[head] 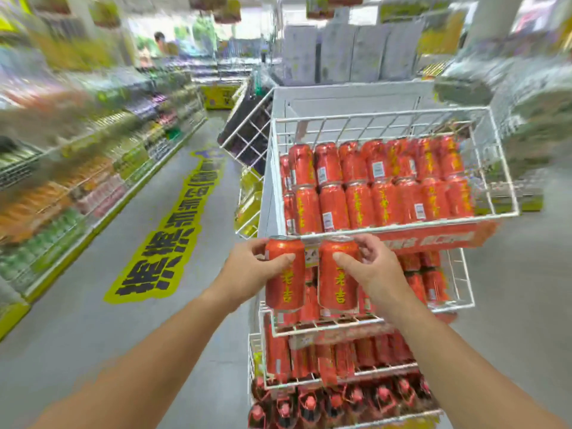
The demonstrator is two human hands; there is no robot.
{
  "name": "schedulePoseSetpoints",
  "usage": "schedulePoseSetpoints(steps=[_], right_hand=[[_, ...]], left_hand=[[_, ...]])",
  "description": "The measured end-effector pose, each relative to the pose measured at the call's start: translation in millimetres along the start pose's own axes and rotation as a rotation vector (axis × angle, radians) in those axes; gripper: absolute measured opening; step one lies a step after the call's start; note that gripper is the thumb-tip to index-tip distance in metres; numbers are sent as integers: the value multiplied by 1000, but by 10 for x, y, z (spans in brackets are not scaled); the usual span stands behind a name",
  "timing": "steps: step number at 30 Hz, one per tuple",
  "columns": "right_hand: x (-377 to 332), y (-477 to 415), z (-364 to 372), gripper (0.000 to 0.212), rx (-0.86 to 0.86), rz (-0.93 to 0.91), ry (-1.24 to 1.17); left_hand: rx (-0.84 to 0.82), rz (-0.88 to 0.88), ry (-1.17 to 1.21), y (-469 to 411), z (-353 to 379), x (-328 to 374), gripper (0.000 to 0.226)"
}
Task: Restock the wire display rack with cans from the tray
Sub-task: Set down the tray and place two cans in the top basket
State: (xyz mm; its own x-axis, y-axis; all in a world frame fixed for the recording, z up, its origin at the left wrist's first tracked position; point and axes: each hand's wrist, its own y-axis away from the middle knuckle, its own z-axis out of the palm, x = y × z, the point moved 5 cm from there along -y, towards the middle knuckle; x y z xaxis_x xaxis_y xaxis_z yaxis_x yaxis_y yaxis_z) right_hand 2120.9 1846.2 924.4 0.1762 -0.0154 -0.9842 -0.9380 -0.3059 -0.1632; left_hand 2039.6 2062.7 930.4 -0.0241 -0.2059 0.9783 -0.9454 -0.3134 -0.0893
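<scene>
My left hand grips a red can with yellow lettering, held upright. My right hand grips a second red can right beside it. Both cans hang just below the front rim of the white wire display rack's top basket, which holds two rows of lying red cans. The middle basket behind my hands also holds red cans, partly hidden. No tray is in view.
Lower tiers hold more red cans and dark bottles with red caps. A long shelf of goods runs down the left. The grey aisle floor carries a yellow-and-black sticker. A person stands far back.
</scene>
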Motion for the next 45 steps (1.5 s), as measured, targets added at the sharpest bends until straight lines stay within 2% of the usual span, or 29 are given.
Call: schedulePoseSetpoints(steps=[5, 6, 9, 10, 14, 17, 21, 22, 25, 27, 29, 32, 36, 39, 41, 45], right_hand=[[-543, -436, -224, 37, 25, -98, 11], [-628, -533, -272, 33, 27, -110, 10], [-767, -836, -371, 20, 6, -111, 9], [-771, -940, -393, 20, -6, -103, 9], [-742, -1316, -425, 22, -72, -84, 47], [-629, -1473, -403, 23, -106, -71, 104], [-468, -1597, -338, 24, -135, -33, 145], [-418, -1613, -329, 22, -148, -23, 152], [-314, -1631, -302, 20, -145, 3, 184], [-267, -1660, -288, 49, -119, 13, 210], [-245, -1684, -276, 61, -103, 28, 223], [-185, -1715, -255, 57, -113, 68, 201], [-197, -1731, -222, 42, -131, 61, 185], [-206, -1762, -217, 53, -129, 48, 230], [-227, -1768, -214, 57, -141, 31, 293], [-277, -1773, -196, 59, -149, -29, 371]], left_hand=[[63, 108, -39, -353, 59, 699, 16], [91, 118, -41, -424, 81, 813, 22], [152, 104, -71, -658, 127, 1055, 58], [153, 100, -91, -734, 149, 1105, 61], [207, 63, -264, -1000, 254, 1232, 31], [214, 50, -406, -1088, 307, 1210, 33], [227, 31, -530, -1104, 350, 1120, 69], [215, 39, -551, -1103, 360, 1097, 72], [177, 39, -613, -1122, 413, 1043, 57], [181, 26, -652, -1149, 435, 1018, 50], [201, 24, -709, -1179, 444, 993, 49], [211, 1, -741, -1237, 456, 934, 48], [196, 6, -809, -1338, 536, 887, 27], [150, 25, -926, -1382, 563, 849, 29], [97, 95, -1058, -1396, 574, 847, 25], [112, 362, -1529, -1383, 543, 958, 32]])
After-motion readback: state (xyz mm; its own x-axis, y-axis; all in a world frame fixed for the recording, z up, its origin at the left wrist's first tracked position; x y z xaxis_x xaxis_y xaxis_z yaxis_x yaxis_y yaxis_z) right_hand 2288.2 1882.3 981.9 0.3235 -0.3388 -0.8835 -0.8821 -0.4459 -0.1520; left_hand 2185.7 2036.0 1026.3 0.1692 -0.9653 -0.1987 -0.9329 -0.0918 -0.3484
